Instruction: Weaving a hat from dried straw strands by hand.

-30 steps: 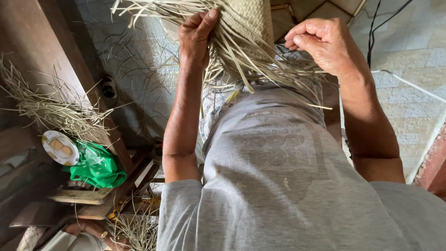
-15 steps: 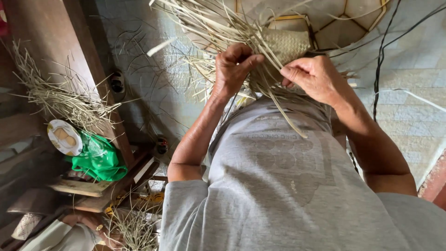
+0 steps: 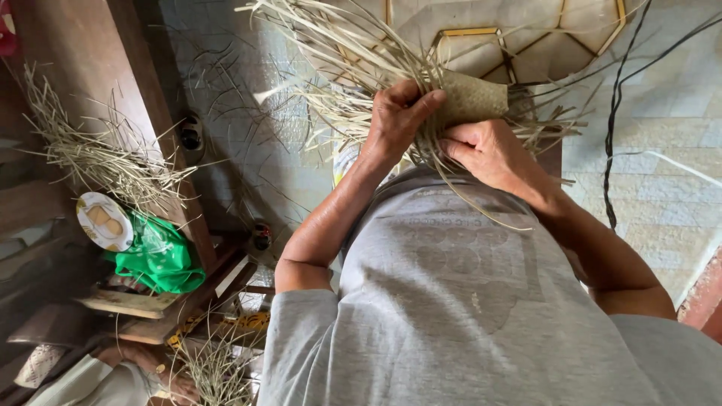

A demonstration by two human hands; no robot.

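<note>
A small woven straw piece with many loose pale strands fanning out to the left is held in front of my chest. My left hand grips the strands and the woven part from the left, fingers curled over them. My right hand holds the lower right side of the weave, fingers closed around it. Both hands touch each other at the piece. My grey shirt fills the lower part of the view.
A bundle of dry straw lies on wooden furniture at left, with a round patterned plate and a green plastic bag below it. More straw lies at the bottom. Black cables run over the tiled floor at right.
My hands have come closer together and lower in the view, now both closed on the woven piece. The view has shifted slightly; the strands fan more to the left.
</note>
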